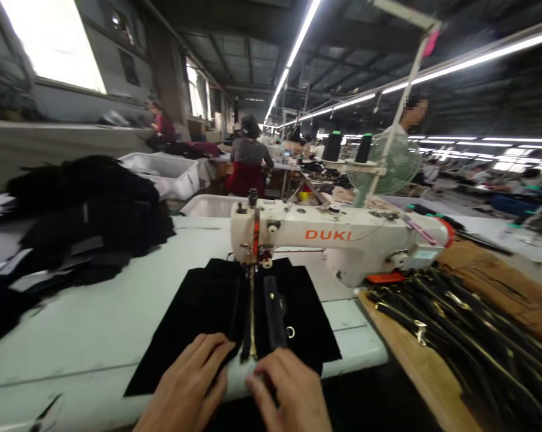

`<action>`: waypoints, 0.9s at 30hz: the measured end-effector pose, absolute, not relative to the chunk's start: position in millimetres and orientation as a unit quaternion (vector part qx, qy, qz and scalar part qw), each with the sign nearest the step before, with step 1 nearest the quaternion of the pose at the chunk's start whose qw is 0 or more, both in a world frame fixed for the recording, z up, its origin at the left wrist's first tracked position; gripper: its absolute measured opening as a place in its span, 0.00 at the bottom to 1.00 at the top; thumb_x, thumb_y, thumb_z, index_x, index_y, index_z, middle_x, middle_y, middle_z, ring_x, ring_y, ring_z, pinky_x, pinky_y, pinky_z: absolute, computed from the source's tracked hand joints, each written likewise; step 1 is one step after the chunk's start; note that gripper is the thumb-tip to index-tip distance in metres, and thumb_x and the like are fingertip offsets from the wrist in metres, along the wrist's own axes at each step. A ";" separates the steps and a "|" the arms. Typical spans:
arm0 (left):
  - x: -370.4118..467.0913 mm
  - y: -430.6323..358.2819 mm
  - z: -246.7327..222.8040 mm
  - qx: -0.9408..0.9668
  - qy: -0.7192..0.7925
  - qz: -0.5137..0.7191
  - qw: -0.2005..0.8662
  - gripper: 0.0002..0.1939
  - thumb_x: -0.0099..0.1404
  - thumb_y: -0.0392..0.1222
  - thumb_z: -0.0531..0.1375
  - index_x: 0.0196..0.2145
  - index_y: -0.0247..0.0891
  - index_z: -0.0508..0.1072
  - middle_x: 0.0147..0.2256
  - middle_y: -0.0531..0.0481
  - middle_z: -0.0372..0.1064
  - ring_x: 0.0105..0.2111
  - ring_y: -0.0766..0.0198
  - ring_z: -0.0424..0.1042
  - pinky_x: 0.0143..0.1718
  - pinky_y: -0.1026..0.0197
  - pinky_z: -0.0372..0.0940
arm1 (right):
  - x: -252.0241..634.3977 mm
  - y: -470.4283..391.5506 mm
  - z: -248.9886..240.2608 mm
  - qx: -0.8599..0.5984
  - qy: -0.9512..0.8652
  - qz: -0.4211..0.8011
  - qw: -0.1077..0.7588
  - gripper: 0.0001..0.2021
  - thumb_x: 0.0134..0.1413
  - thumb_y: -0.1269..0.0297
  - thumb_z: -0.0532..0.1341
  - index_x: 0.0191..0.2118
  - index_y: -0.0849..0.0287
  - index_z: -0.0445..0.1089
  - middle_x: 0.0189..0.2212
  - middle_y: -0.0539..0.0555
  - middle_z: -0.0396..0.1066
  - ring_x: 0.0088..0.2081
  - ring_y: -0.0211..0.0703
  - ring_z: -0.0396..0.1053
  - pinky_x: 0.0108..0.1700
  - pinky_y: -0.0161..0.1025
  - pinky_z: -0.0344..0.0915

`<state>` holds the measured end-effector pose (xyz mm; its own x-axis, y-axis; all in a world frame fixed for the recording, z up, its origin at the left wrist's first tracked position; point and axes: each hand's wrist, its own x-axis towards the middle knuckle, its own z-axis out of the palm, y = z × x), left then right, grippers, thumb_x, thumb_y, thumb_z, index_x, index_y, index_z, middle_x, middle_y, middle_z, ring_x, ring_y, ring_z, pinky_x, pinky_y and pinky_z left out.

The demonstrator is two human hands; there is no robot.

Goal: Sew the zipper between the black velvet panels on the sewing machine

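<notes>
A black fabric piece (pixel 194 315) lies under the head of a white sewing machine (pixel 298 231). Down its middle runs a zipper (pixel 252 318) with gold teeth, its upper end beneath the needle area. Right of the zipper are a dark strip (pixel 274 312) and a gold ring (pixel 291 332). My left hand (pixel 192 378) has its fingers closed on the fabric's near edge, left of the zipper. With fingers curled, my right hand (pixel 291 387) pinches the near edge right of the zipper's lower end.
Black fabric pieces (pixel 86 216) are piled at the left. On the right, a brown board (pixel 410 360) holds many black zippers (pixel 469 324). Behind the machine stand a white bin (pixel 208 206), thread cones (pixel 333 147) and a fan (pixel 383 168). Several people sit or stand farther back.
</notes>
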<state>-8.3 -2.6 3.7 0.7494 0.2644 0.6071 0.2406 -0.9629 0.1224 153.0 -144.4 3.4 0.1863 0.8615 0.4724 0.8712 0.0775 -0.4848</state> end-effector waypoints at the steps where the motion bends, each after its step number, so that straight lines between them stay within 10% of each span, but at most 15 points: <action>1: -11.3 -5.2 7.7 0.938 0.139 0.317 0.007 0.16 0.77 0.40 0.47 0.51 0.38 0.72 0.44 0.46 0.72 0.43 0.58 0.74 0.44 0.60 0.71 | 156.6 -139.0 1.8 -0.691 -0.622 -0.005 0.370 0.03 0.64 0.68 0.58 0.42 0.57 0.69 0.36 0.56 0.72 0.37 0.49 0.72 0.38 0.47 0.74; 12: -2.8 -9.9 9.0 0.930 0.068 0.362 0.000 0.16 0.76 0.29 0.47 0.51 0.34 0.72 0.43 0.47 0.74 0.45 0.58 0.72 0.53 0.53 0.60 | 170.9 -124.0 -8.6 -0.628 -0.715 -0.089 0.295 0.23 0.61 0.79 0.56 0.61 0.60 0.63 0.51 0.57 0.72 0.54 0.50 0.69 0.66 0.57 0.60; 22: 3.5 -0.8 21.8 0.903 0.192 0.357 0.140 0.12 0.75 0.42 0.52 0.47 0.42 0.75 0.41 0.50 0.72 0.38 0.64 0.76 0.43 0.68 0.72 | 201.3 -112.1 16.7 -0.635 -0.682 -0.033 0.361 0.09 0.68 0.75 0.52 0.42 0.58 0.68 0.37 0.53 0.69 0.39 0.40 0.69 0.42 0.35 0.71; 27: -3.4 -2.9 11.3 0.899 0.192 0.369 0.136 0.13 0.74 0.40 0.52 0.44 0.44 0.77 0.45 0.50 0.70 0.40 0.65 0.76 0.43 0.69 0.71 | 205.1 -106.3 33.5 -0.607 -0.734 -0.074 0.295 0.10 0.67 0.77 0.51 0.40 0.60 0.68 0.36 0.56 0.69 0.38 0.45 0.67 0.41 0.41 0.70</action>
